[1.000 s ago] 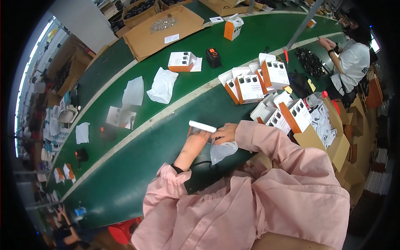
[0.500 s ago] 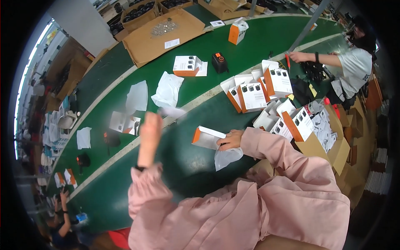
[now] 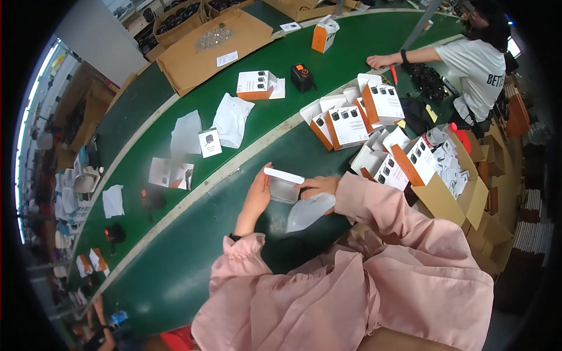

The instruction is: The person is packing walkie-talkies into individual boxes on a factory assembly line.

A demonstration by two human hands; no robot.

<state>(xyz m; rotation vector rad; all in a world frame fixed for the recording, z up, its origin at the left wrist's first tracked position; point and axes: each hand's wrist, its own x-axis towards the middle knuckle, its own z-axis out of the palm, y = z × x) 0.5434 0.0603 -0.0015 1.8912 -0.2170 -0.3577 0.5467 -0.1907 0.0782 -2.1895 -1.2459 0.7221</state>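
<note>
A small white and orange carton (image 3: 283, 191) stands with its pale inside showing, above the dark green table in front of me. My left hand (image 3: 259, 190) is closed round its left side. At the carton's right edge is my right hand (image 3: 319, 186), fingers bent and reaching to the opening. A translucent white plastic bag (image 3: 310, 212) hangs beneath that hand, apparently pinched in it; the fingertips are partly hidden. A white printed card (image 3: 209, 143) lies on the green conveyor belt beyond my left hand, next to a white bag (image 3: 232, 120).
Several open white and orange cartons (image 3: 346, 126) cluster to the right, beside a brown cardboard box (image 3: 448, 199) of white packets. On the belt are a closer carton (image 3: 255, 85), a black device (image 3: 302, 78) and an open carton (image 3: 171, 174). A co-worker (image 3: 477, 70) reaches in at the far right.
My left hand has come back from the belt and taken hold of the carton's left side. The white card now lies on the belt. The carton has tipped more upright.
</note>
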